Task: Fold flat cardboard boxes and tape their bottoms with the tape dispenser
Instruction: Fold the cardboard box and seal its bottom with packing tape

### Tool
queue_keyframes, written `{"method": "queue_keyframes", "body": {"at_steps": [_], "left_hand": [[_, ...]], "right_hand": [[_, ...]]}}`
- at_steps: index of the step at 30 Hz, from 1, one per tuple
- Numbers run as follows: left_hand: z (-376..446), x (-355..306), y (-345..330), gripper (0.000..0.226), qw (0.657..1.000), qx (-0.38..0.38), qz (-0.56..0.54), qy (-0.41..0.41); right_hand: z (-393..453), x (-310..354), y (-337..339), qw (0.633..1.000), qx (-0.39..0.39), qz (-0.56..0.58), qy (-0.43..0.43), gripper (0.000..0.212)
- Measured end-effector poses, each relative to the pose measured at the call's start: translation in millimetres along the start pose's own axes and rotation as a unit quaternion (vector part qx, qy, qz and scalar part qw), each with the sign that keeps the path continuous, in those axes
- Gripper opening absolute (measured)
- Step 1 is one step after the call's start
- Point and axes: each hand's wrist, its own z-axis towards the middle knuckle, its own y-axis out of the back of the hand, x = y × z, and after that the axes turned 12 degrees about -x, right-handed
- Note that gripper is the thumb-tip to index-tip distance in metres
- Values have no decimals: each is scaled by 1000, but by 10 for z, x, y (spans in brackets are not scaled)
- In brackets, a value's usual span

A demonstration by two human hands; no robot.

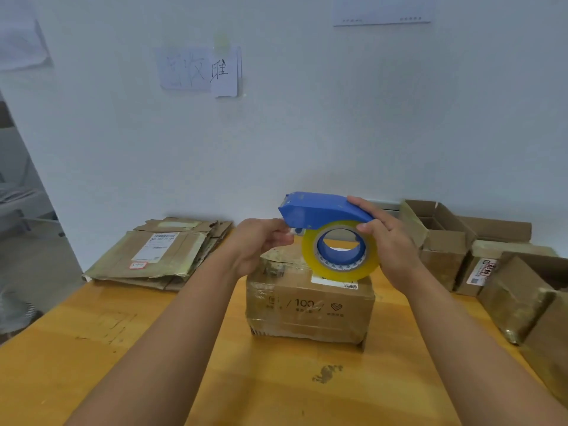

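The box (309, 302) sits folded up on the table (92, 348), right under the dispenser (325, 229). It looks light and stiff, though its taped faces are probably slick; best steadied by its top edges. The dispenser is hard plastic, easiest held over its blue hood. Seen from the head camera, the right hand (387, 241) wraps that hood and roll from the rear, wrist cocked inward. The left hand (261, 241) pinches at the mouth, likely on the tape end, though that spot is blurred.
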Motion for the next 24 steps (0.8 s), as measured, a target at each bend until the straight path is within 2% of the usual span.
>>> {"method": "queue_keyframes", "body": {"at_steps": [3,7,12,24], "left_hand": [[24,-23,65,10,1000,-8,15,-10],[84,-93,215,11,998,-53,5,-26],[129,-50,487,15,996,-86,-3,-21],[125,319,651,17,994,-61,95,-4]], "right_hand": [[21,24,-11,1000,20,-17,-2,31],[94,88,-4,999,35,-19,-11,43],[226,319,79,998,56,-36,7,44],[230,301,31,977,134,-168,15,25]]}}
